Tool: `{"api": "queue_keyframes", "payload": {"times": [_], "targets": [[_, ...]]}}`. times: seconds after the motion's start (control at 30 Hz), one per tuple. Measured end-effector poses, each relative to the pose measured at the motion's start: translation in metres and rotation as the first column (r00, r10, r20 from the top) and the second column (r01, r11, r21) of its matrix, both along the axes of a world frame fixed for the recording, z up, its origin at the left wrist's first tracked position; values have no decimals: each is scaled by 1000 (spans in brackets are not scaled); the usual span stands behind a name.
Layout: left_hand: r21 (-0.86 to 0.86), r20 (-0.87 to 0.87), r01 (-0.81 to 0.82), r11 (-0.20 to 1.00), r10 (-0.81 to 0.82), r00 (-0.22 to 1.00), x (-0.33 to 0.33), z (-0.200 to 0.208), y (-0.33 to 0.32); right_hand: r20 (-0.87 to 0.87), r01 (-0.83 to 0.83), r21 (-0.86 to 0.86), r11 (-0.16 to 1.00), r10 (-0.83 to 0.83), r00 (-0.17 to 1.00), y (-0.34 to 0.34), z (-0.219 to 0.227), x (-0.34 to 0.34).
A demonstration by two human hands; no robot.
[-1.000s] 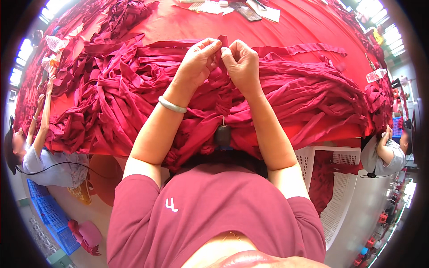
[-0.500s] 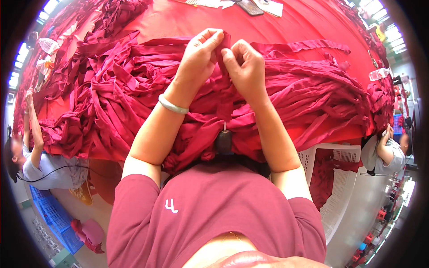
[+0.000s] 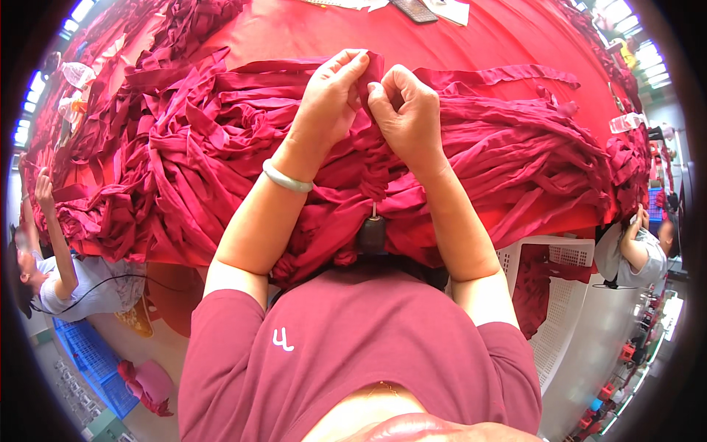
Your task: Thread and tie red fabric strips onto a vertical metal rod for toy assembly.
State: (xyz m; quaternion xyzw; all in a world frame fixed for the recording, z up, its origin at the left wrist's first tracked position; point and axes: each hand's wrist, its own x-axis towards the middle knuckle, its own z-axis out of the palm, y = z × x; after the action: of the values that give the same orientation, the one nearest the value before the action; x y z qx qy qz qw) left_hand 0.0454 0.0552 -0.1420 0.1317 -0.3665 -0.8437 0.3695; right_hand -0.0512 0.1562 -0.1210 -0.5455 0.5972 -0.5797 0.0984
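A dark red fabric strip (image 3: 375,68) runs between my two raised hands. My left hand (image 3: 335,85) pinches it between thumb and fingers, a pale bangle on that wrist. Close beside it, my right hand (image 3: 405,103) is curled shut on the same strip, its thumb against the bent forefinger. Below the hands, bunched cloth hangs down to a thin metal rod (image 3: 374,209) rising from a black block (image 3: 371,236) at the table's near edge. A large heap of crimson fabric strips (image 3: 213,155) spreads to both sides under my forearms.
Red cloth covers the table (image 3: 324,37). A dark calculator-like device (image 3: 414,10) and papers lie at the far side. A clear bottle (image 3: 627,122) is at the right. Co-workers sit at left (image 3: 88,283) and right (image 3: 639,258). A white basket (image 3: 560,317) stands right of me, a blue crate (image 3: 96,365) lower left.
My hands keep their grip on the strip and have barely shifted. The cloth above the rod looks more bunched. At the left, the co-worker's arms have moved.
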Motion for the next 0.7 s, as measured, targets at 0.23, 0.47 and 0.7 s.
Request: {"api": "queue_keyframes", "payload": {"times": [0.23, 0.47, 0.7], "targets": [[-35, -53, 86, 996, -88, 995, -4, -1, -8, -28, -20, 16, 1000, 20, 999, 1, 4, -1], [32, -26, 18, 999, -17, 1000, 1, 2, -1, 8, -73, 77, 994, 73, 997, 0, -2, -21], [-76, 32, 45, 996, -43, 999, 7, 2, -1, -5, -42, -15, 999, 42, 999, -36, -3, -25]]}}
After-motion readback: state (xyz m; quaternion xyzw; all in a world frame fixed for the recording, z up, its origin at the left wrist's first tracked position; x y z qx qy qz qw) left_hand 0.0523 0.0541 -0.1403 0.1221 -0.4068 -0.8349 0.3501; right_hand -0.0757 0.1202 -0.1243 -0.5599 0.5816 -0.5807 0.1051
